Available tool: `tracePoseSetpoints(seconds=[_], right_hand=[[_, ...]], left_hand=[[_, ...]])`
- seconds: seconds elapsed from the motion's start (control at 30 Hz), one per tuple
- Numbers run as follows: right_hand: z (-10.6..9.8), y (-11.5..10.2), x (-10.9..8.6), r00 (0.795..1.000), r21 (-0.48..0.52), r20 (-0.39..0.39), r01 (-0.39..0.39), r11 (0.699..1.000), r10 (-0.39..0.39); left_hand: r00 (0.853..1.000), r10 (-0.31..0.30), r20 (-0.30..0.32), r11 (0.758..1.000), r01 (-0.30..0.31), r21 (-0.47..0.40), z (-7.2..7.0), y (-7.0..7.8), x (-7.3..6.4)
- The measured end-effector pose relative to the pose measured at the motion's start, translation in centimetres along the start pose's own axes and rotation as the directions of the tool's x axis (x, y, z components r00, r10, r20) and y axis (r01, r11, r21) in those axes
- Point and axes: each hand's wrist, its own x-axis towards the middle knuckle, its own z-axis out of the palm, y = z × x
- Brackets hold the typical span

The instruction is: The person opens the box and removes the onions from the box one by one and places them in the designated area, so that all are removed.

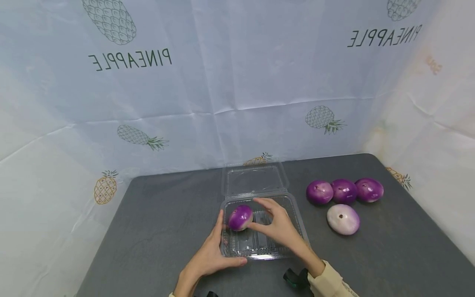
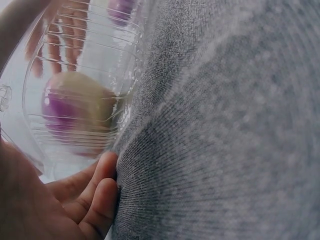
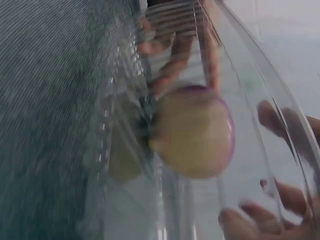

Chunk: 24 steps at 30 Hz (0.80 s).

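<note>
In the head view, my left hand (image 1: pixel 209 255) is at the left front corner of a clear plastic clamshell container (image 1: pixel 293 210). Its fingers lie straight along the container's left side, and the thumb stretches along the front edge. One glossy purple-and-white red onion (image 1: pixel 240 218) sits inside the base, toward the left. Over the base reaches my right hand (image 1: pixel 280 227), fingers and thumb spread wide, with the thumb tip right at the onion's lower right. Through the clear wall, the right wrist view shows the onion's pale underside (image 3: pixel 192 132).
The container's lid (image 1: pixel 256 179) lies folded back toward the curtain. On the right of the dark table (image 1: pixel 167 214), several red onions (image 1: pixel 344 191) stand in a row, with a paler one (image 1: pixel 343 219) in front. A pineapple-print curtain (image 1: pixel 259 82) closes off the back and sides.
</note>
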Motion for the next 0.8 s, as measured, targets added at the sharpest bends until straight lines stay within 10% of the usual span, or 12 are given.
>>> tracePoseSetpoints(seconds=[0.8], right_hand=[[3.5, 0.1, 1.1, 0.994, -0.060, 0.032, -0.106, 0.993, 0.109]], left_hand=[[1.000, 0.005, -0.008, 1.000, -0.005, 0.000, 0.2, 0.2, 0.0]])
